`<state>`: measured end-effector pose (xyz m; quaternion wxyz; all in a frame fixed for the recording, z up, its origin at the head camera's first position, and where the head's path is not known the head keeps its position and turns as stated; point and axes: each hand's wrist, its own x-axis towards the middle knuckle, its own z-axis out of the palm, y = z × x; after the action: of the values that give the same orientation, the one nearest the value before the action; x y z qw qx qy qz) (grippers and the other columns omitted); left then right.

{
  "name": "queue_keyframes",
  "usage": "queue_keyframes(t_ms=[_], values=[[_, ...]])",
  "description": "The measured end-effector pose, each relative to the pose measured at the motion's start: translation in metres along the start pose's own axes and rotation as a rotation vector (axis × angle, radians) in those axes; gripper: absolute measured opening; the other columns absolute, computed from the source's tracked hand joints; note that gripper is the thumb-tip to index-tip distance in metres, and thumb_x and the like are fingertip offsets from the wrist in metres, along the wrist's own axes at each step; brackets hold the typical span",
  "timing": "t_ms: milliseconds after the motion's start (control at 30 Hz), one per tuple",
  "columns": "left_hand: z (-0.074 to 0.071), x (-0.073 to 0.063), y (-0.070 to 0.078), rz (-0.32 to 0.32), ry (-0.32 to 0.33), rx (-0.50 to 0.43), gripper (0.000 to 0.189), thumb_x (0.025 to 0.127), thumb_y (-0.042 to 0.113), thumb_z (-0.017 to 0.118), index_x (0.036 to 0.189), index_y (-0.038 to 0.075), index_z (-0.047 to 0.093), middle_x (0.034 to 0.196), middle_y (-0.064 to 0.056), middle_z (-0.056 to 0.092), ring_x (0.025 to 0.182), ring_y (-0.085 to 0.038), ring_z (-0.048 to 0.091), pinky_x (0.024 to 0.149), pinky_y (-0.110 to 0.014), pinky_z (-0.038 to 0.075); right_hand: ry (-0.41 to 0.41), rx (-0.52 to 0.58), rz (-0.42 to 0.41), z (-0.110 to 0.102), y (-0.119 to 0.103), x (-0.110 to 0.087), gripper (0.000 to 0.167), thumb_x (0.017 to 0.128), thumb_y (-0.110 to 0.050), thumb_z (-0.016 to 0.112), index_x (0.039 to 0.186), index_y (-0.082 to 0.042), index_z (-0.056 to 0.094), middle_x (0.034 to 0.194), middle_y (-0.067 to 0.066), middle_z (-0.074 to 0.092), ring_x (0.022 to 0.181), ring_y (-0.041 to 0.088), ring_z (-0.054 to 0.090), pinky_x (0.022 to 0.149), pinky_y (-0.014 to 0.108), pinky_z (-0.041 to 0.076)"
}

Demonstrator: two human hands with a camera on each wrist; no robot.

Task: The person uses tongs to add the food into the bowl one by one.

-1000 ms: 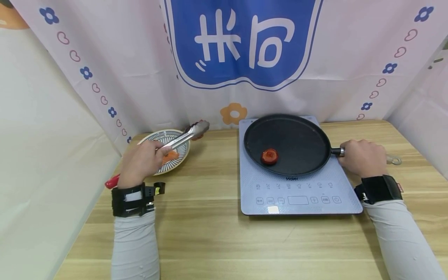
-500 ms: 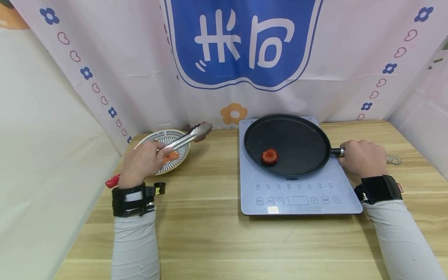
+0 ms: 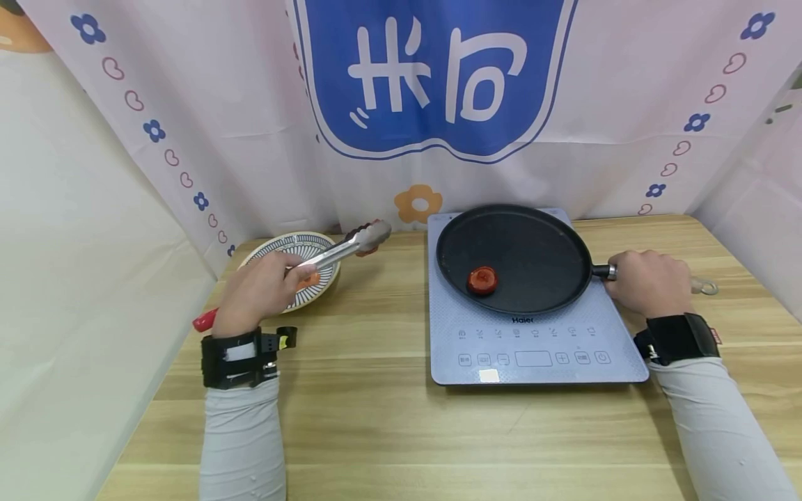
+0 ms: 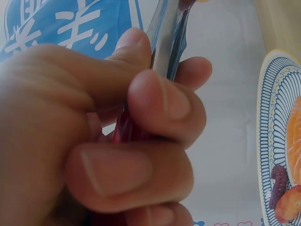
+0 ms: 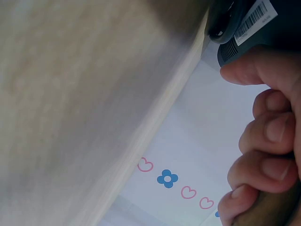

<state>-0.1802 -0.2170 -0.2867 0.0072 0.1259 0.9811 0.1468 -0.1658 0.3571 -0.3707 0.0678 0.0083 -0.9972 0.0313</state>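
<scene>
In the head view my left hand (image 3: 260, 292) grips metal tongs (image 3: 335, 255) with red handles. The tongs point right, past the plate's edge, with a dark reddish piece (image 3: 368, 251) between their tips; its kind is unclear. The left wrist view shows fingers curled round the tongs (image 4: 164, 42). Below lies a patterned plate (image 3: 294, 241) with an orange salmon piece (image 4: 295, 141), partly hidden by the hand. My right hand (image 3: 651, 282) holds the handle of a flat black pan (image 3: 526, 243). A red round tomato slice (image 3: 482, 280) lies near the pan's front left.
Under the pan sits a light induction cooker (image 3: 532, 372) with its button panel toward me. A wooden table (image 3: 357, 417) carries everything. Behind it hangs a printed curtain (image 3: 250, 139). On the plate, a dark purple piece (image 4: 278, 186) lies beside an orange-red one (image 4: 288, 205).
The tongs' tips have moved rightward and slightly down, away from the plate, with the reddish piece between them. My right hand, the pan and the tomato slice have stayed put.
</scene>
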Motion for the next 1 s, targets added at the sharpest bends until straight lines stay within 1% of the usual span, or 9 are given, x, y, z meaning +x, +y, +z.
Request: queue_keyframes(t_ms=[133,400,500,633,867,1000], values=[[0.0016,0.0008,0.0003,-0.003,-0.015,-0.002,0.028,0.109,0.029,0.057,0.101,0.014,0.078,0.070,-0.001,0.053,0.070,-0.022,0.048,0.059,-0.035,0.035,-0.007,0.000,0.005,0.0007,0.0004,0.0000,0.012,0.087,-0.021,0.072,0.084,-0.009,0.073,0.064,0.009,0.057,0.059,0.032,0.052,0.049,0.047,0.038],[0.0031,0.0015,0.0001,0.009,-0.035,0.028,0.033,0.109,0.034,0.057,0.087,0.016,0.072,0.067,0.000,0.051,0.070,-0.022,0.048,0.060,-0.035,0.035,0.003,0.005,0.003,0.0017,0.0012,-0.0001,0.013,0.087,-0.021,0.072,0.081,-0.010,0.071,0.063,0.009,0.057,0.059,0.033,0.052,0.049,0.047,0.037],[0.0035,0.0018,0.0001,0.016,-0.042,0.029,0.033,0.110,0.035,0.056,0.086,0.017,0.071,0.067,0.000,0.051,0.070,-0.022,0.048,0.060,-0.035,0.035,0.006,0.007,0.003,0.0019,0.0015,-0.0003,0.014,0.087,-0.021,0.072,0.079,-0.010,0.069,0.064,0.010,0.057,0.059,0.033,0.053,0.049,0.048,0.038],[0.0038,0.0020,0.0014,0.031,-0.052,0.036,0.033,0.110,0.036,0.056,0.086,0.017,0.069,0.067,0.000,0.050,0.068,-0.021,0.048,0.061,-0.035,0.035,0.004,0.009,0.004,0.0016,0.0018,0.0001,0.014,0.087,-0.021,0.072,0.080,-0.010,0.069,0.064,0.010,0.057,0.059,0.033,0.053,0.049,0.048,0.038],[0.0050,0.0033,0.0029,0.048,-0.072,0.032,0.031,0.109,0.034,0.058,0.087,0.016,0.069,0.066,0.001,0.048,0.066,-0.020,0.047,0.060,-0.034,0.035,0.015,0.007,0.008,0.0025,0.0004,0.0009,0.014,0.086,-0.021,0.073,0.079,-0.010,0.069,0.063,0.008,0.056,0.058,0.032,0.051,0.049,0.047,0.037],[0.0052,0.0040,0.0042,0.048,-0.086,0.025,0.031,0.109,0.034,0.058,0.087,0.016,0.069,0.066,0.001,0.048,0.066,-0.020,0.048,0.059,-0.034,0.035,0.004,0.003,0.007,0.0022,0.0017,0.0011,0.013,0.087,-0.021,0.072,0.081,-0.009,0.070,0.063,0.009,0.056,0.058,0.032,0.051,0.049,0.047,0.037]])
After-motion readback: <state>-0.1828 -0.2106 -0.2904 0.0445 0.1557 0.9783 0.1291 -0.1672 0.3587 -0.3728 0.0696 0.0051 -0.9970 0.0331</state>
